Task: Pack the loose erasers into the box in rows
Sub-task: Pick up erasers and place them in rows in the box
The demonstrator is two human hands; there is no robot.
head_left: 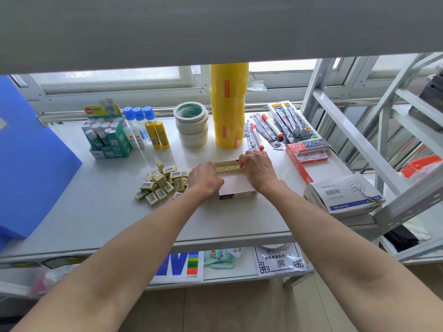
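A small open box with a white inside and a dark-and-red front lies on the white shelf. One row of pale yellow erasers sits along its far wall. My left hand is at the left end of that row and my right hand at the right end, fingers curled onto the erasers from both sides. The fingertips are hidden behind the hands. A loose pile of several yellow erasers with barcode wrappers lies just left of the box.
Behind stand a green glue-stick box, glue bottles, stacked masking tape and a tall yellow tape column. Markers, a red staple box and a paper-clip box lie right. A blue folder stands left.
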